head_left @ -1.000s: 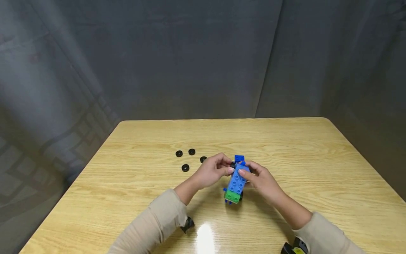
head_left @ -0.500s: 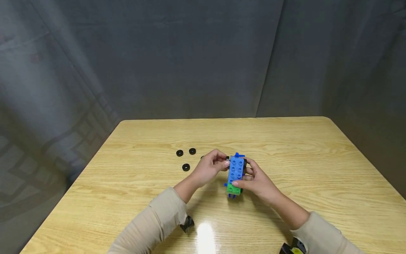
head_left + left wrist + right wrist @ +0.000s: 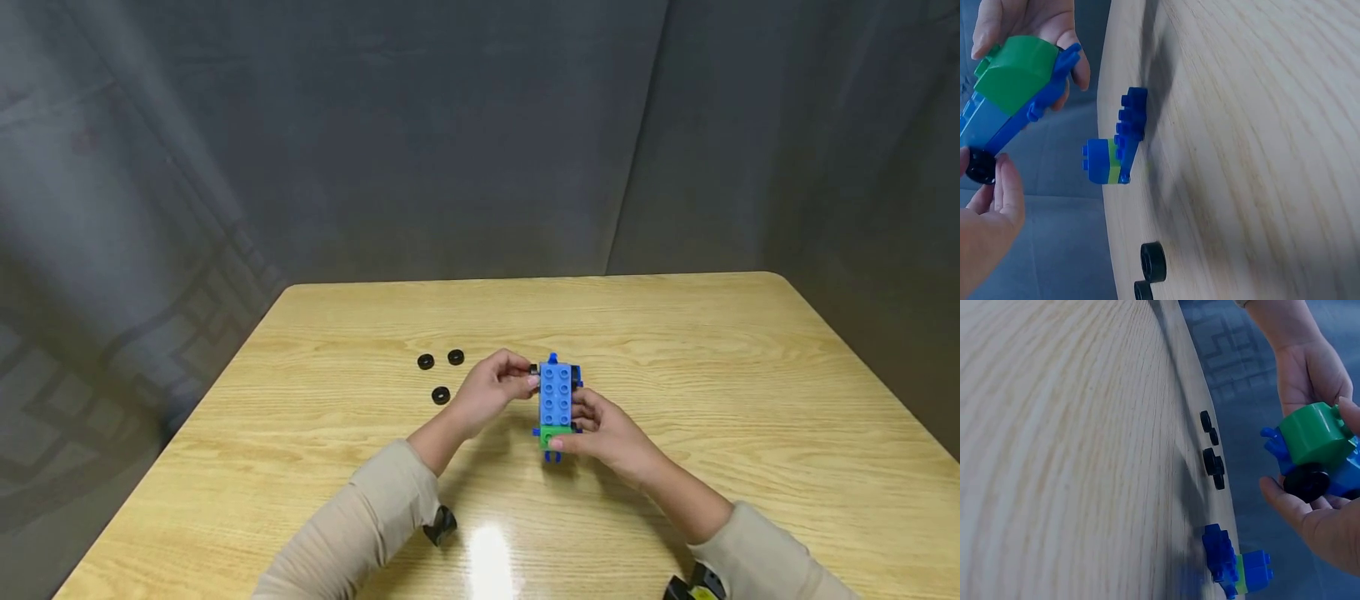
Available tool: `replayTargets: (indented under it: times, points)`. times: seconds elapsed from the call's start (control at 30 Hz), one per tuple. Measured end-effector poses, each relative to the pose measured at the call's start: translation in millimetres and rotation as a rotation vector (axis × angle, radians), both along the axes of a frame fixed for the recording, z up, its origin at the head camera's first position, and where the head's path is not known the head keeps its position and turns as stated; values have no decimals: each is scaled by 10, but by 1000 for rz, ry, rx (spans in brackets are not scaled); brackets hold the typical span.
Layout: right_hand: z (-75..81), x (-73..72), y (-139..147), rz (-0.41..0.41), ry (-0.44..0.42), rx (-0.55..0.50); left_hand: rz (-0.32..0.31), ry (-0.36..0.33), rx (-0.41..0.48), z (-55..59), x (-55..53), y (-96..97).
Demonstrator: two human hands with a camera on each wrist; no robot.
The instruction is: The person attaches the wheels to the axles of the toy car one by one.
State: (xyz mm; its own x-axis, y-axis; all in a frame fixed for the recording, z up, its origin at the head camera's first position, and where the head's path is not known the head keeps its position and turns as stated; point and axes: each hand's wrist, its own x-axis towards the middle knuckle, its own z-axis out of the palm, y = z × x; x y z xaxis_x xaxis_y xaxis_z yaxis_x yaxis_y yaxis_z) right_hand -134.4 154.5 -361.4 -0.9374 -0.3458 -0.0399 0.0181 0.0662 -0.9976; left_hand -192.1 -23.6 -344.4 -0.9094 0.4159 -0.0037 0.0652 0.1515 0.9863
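A block-built toy car is held above the table, with a light blue brick [image 3: 556,393] on top, a green brick [image 3: 1017,72] at its near end and a dark blue base below. My right hand [image 3: 611,433] grips it, thumb on the green brick and fingers beneath. A black wheel [image 3: 1307,482] sits on the side facing the right palm. At the car's far left corner, my left hand [image 3: 487,390] pinches another black wheel [image 3: 981,165] between thumb and fingers, right against the base.
Several loose black wheels [image 3: 440,396] lie on the table [image 3: 300,467] left of the car. Beyond the car stands a second block build [image 3: 1132,125], blue with a lime layer. A grey curtain [image 3: 450,150] hangs behind the table.
The car has turned from a slant to pointing straight away from me. My right thumb has slid from the light blue brick back to the green one. The left hand keeps its pinch.
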Motion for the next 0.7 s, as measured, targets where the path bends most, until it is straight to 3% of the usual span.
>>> replayTargets:
  times: [0.13,0.3,0.7]
  points:
    - [-7,11,16,14,9,6,-22,-15,1,-10,-29,-37]
    - [-27,26,39,-25,-3,8,-10,-13,-17,-55,-73,-124]
    - [-40,31,129,-45,-3,-54,53,69,-261,-152,-150,-261]
